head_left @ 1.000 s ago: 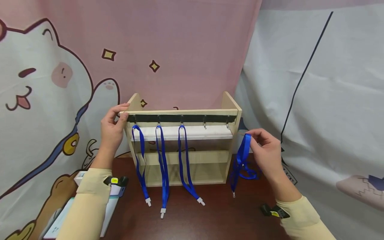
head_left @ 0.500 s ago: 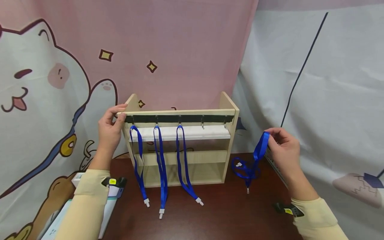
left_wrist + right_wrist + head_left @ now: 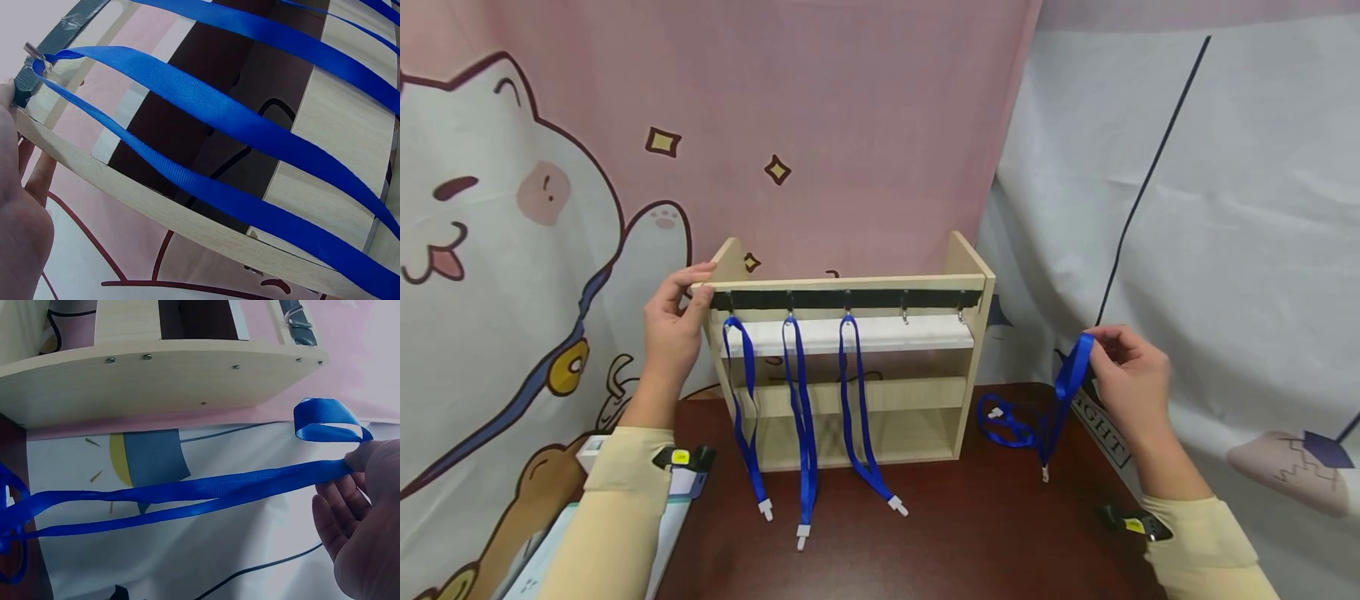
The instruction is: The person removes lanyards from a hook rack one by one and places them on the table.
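The right hand (image 3: 1131, 379) pinches a blue woven-ribbon lanyard (image 3: 1072, 371) by its top loop, apparently so the strap can hang below that grip, its small metal clip (image 3: 1045, 473) lowest. The left hand (image 3: 673, 321) grips a pale wooden rack (image 3: 917, 396) at its corner, seemingly to steady it; right of that hold, silvery metal hooks (image 3: 905, 310) space three hanging blue ribbon straps (image 3: 805, 408) apart.

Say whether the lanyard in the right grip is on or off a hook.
Off: the right grip pinches the lanyard beside the rack, apart from its hooks.
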### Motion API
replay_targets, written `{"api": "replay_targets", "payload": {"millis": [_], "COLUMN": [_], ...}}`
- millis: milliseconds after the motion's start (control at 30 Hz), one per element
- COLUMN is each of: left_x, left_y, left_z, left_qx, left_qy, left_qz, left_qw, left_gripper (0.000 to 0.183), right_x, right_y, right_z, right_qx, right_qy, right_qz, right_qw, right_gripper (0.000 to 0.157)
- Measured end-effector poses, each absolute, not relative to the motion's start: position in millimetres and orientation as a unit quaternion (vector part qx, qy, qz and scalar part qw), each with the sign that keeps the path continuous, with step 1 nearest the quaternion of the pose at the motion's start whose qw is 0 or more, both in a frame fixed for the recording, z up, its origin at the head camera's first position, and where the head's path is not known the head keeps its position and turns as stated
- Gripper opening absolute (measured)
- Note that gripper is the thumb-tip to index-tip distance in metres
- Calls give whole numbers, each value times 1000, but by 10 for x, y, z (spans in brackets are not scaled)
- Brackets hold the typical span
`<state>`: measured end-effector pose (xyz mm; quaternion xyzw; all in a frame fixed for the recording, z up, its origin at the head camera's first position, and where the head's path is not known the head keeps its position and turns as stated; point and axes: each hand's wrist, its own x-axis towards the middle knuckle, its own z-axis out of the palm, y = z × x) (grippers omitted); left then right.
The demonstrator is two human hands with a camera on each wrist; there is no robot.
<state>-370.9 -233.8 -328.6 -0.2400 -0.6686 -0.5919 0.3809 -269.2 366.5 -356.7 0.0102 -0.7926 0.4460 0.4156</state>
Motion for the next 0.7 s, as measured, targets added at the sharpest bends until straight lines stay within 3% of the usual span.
{"api": "replay_targets", "payload": {"millis": [267,700], "left_x": [-3709,-3732], "left_y": [-2327,-2340], "left_z": [-3285,-3302], "left_qx": [-239,-244], "left_qy": [-668,-659], "left_qz": [-594,-601], "left_qw": [381,380], "left_gripper": [23,25], "right_x": [-2694,-2571], "right_y": [3770,3884], "right_z": [-3775,-4127], "right_qx": [-1,-75], "right_qy": [-802,-808], "right_qz": [435,467], "right_qw": [410,351], "right_gripper": [14,23]}}
